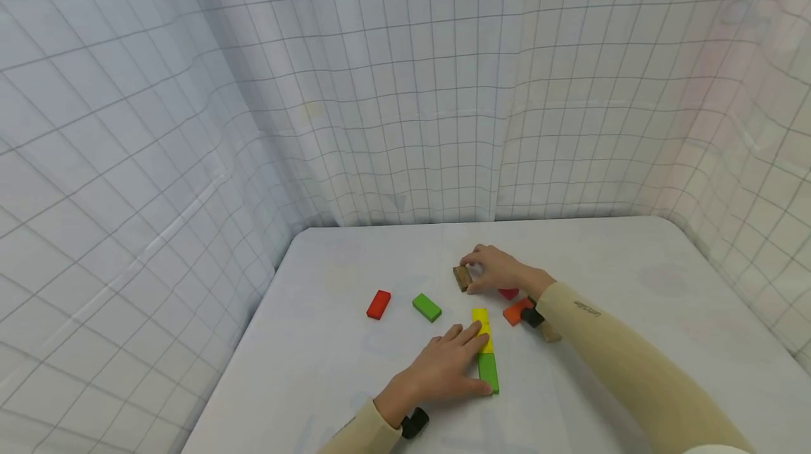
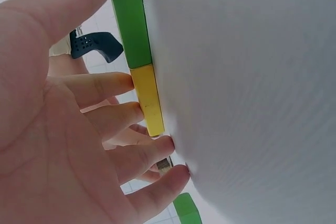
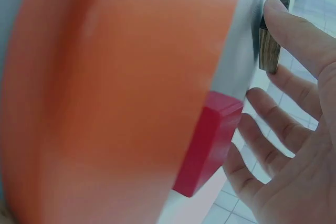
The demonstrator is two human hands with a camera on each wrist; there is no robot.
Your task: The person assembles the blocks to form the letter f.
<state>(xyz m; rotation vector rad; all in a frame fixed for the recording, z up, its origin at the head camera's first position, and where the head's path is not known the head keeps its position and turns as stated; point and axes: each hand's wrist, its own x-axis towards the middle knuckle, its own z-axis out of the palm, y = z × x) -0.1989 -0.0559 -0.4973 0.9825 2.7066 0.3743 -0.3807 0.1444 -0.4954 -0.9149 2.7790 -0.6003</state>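
Note:
My left hand (image 1: 442,367) lies along a row of two blocks, its fingers fairly straight. Two fingertips touch the yellow block (image 2: 147,100) and the thumb touches the green block (image 2: 131,24), which stands end to end with it. Farther back, my right hand (image 1: 497,270) pinches a brown wooden block (image 1: 462,279) by its ends, between thumb and index finger. That wooden block (image 3: 270,51) shows a dark end in the right wrist view. Beneath the right hand, partly hidden, is a crimson block (image 3: 210,142).
To the left lie a red block (image 1: 379,305) and a second green block (image 1: 427,307). An orange block (image 1: 516,312) and another wooden block (image 1: 550,332) sit under the right wrist, partly covered. White gridded curtains (image 1: 405,88) surround the white table (image 1: 304,341).

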